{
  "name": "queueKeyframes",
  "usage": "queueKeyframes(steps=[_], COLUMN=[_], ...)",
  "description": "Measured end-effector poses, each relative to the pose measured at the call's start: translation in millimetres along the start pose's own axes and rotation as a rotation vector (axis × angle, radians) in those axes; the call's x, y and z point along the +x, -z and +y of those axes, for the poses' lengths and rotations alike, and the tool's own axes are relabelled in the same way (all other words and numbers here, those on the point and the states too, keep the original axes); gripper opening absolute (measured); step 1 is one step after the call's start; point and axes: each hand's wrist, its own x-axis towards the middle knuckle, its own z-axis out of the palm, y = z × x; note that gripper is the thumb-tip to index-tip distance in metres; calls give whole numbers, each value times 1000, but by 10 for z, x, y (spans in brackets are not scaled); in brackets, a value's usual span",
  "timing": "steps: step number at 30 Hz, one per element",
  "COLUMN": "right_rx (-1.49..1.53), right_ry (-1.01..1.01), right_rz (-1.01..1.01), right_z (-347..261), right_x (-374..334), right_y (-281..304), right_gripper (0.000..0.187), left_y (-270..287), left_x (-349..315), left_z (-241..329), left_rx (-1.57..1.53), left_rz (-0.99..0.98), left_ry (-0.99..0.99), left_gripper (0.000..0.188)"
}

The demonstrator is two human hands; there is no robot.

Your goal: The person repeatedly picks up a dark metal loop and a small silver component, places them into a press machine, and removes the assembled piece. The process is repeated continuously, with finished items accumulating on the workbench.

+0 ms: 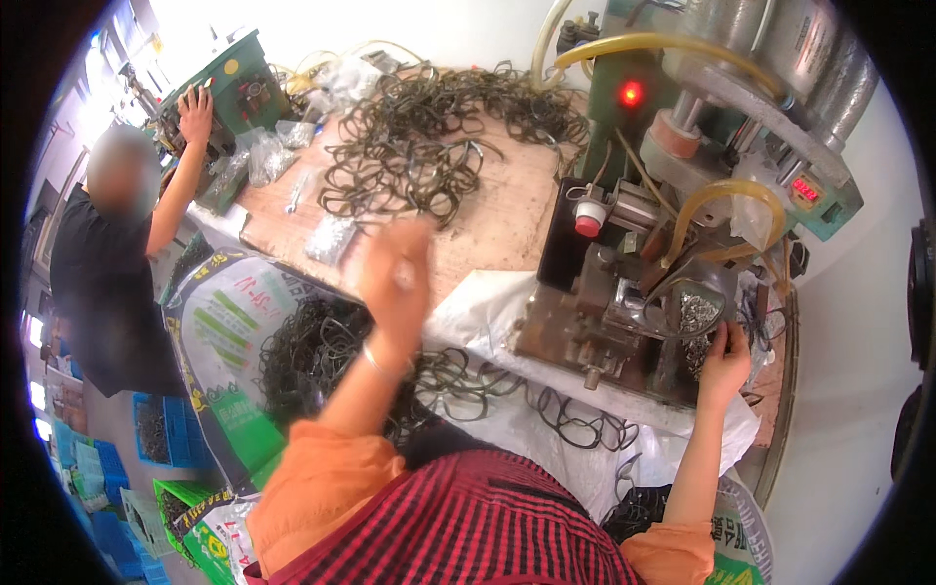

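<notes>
My left hand (395, 273) is raised over the near edge of the wooden table, smeared by motion. A pale spot shows at its fingers, but I cannot make out whether it holds anything. My right hand (726, 363) is at the right side of the press machine (595, 312), its fingers bent and close together beside a heap of small shiny metal parts (697, 314). What those fingers pinch, if anything, is too small to tell. A pile of dark looped bands (409, 166) lies on the table, beyond my left hand.
A red button (588, 219) sticks out from the press, and yellowish hoses (673, 44) curve around it. An open sack (229, 312) of dark loops stands at the near left. Farther left, another person (107, 263) reaches to a green machine (234, 83). Blue crates (161, 429) sit on the floor.
</notes>
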Motion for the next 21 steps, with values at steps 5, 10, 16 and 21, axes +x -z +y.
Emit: queueKeyframes(steps=[5, 10, 16, 21], right_rx=[265, 326, 215, 341], right_ry=[-32, -87, -167, -153], right_rz=[-29, -58, 136, -18], right_z=[-185, -338, -88, -707], right_x=[29, 44, -435, -434], right_y=[-86, -59, 385, 566], right_gripper=[18, 14, 16, 17], left_y=[-425, -1011, -1120, -972], left_x=[460, 432, 76, 504], left_z=[-1338, -2103, -1558, -1380], left_rx=[261, 329, 309, 196], left_rz=[-272, -901, -919, -621], left_ry=[-1, -150, -127, 222], left_gripper=[14, 30, 21, 15])
